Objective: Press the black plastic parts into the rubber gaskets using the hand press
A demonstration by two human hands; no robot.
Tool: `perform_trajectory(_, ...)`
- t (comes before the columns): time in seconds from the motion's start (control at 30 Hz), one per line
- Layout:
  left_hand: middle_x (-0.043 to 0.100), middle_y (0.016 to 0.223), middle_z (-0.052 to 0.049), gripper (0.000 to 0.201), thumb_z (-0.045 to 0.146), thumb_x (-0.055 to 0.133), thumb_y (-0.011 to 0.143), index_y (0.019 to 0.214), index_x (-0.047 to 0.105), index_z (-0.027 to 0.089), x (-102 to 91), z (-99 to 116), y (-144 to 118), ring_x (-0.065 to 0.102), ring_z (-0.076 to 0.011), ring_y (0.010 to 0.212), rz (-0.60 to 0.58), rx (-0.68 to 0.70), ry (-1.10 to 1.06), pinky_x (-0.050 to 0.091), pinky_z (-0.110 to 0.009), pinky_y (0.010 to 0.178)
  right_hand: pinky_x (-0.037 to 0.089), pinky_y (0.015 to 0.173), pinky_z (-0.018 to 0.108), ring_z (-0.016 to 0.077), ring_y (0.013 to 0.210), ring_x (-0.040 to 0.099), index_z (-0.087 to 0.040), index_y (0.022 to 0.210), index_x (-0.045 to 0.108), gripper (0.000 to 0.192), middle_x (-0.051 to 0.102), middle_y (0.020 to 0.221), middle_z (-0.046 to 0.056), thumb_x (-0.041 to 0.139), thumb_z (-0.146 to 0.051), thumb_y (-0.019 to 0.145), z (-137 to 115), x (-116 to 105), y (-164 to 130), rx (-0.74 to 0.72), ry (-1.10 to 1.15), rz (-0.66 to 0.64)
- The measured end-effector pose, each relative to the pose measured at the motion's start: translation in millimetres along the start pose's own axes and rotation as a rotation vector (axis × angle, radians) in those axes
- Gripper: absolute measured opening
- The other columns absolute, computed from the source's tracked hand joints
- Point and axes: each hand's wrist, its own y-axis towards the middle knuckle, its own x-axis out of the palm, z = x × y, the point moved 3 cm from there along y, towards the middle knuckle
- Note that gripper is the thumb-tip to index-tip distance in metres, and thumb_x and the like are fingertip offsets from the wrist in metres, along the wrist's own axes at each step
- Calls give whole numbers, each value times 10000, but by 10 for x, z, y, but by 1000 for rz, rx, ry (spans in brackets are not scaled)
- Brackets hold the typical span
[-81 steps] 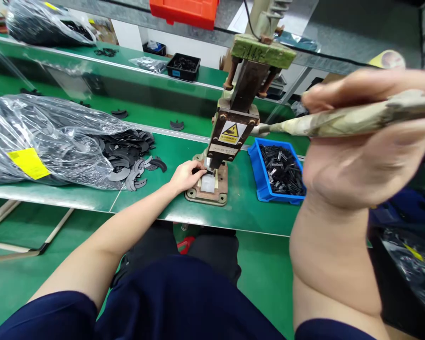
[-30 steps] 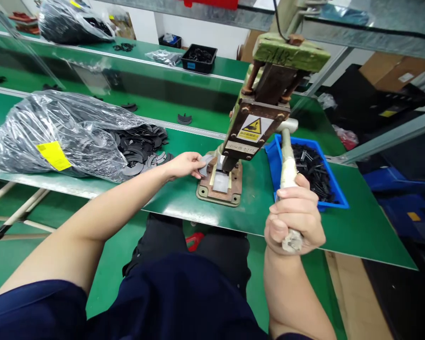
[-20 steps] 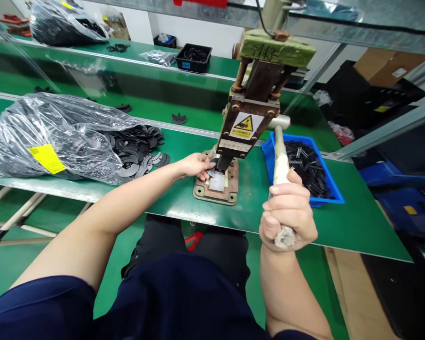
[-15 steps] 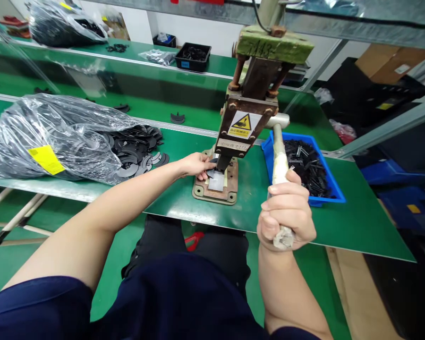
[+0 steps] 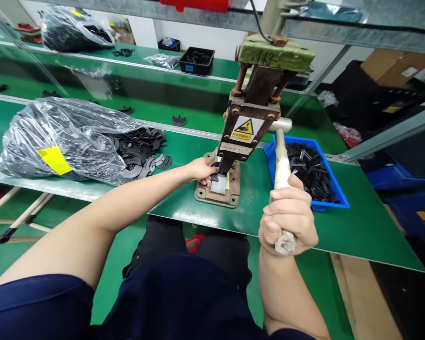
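Note:
My left hand (image 5: 202,170) pinches a dark curved plastic piece (image 5: 215,166) beneath the ram (image 5: 226,164) of a hand press (image 5: 245,123). A pale metal plate (image 5: 218,185) lies on the press base (image 5: 201,194), just in front of those fingers. Wrapped in tape, the press lever (image 5: 282,172) is gripped by my right hand (image 5: 289,215), its fingers closed round the lower end. How the piece sits under the ram is partly hidden by my fingers.
Left on the green bench (image 5: 177,200), a clear plastic bag (image 5: 63,137) spills dark curved pieces (image 5: 141,151). A blue bin (image 5: 331,204) of small black parts stands right of the press. Behind, a black tray (image 5: 197,71) sits on a raised shelf.
The view has shifted slightly, so the bench scene sits a little further right. The curved piece shows at a different angle under the ram. My right hand keeps hold of the lever.

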Motion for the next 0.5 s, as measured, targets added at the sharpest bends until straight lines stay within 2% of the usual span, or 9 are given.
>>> perform_trajectory(0.1,678,598,-8,326,458,838,877,966,641,215,95,-69,-174,659,-193,464,68,133,-27,493,-285,459,563,1129,626,206,811,709,-290,664,596,248,663,671,-48,678,-398,872,2,-11,15,-13,19,-10)
perform_trajectory(0.2,743,816,-42,239,435,717,969,1062,655,224,165,-197,-562,718,-194,659,54,391,-8,554,-308,580,560,1111,641,211,798,713,-275,622,576,298,667,660,-41,707,-407,855,14,-11,19,-18,28,21)
perform_trajectory(0.27,755,943,-61,206,417,651,1008,1075,698,229,80,-344,-866,716,-192,774,80,532,138,583,-336,709,564,1082,646,210,774,707,-269,594,553,350,656,636,-39,721,-437,851,29,7,15,-14,27,57)
perform_trajectory(0.33,758,1036,-77,203,402,628,1021,1073,732,236,-175,-544,-1142,712,-212,883,220,586,366,584,-372,833,570,1055,640,198,743,694,-258,566,521,414,634,605,-39,728,-473,853,47,36,14,-7,24,104)
perform_trajectory(0.4,756,1088,-102,220,404,635,1017,1110,737,233,-570,-775,-1364,705,-267,1045,440,551,607,559,-421,962,581,1029,618,177,710,681,-242,542,485,478,607,571,-45,735,-501,857,61,74,20,-29,30,142)
perform_trajectory(0.5,742,1161,-155,331,452,613,1023,1201,716,193,-1204,-1110,-1580,684,-334,1159,736,312,871,527,-462,1029,596,1001,583,146,673,667,-217,520,428,556,569,532,-55,752,-521,854,93,122,35,-78,43,202)
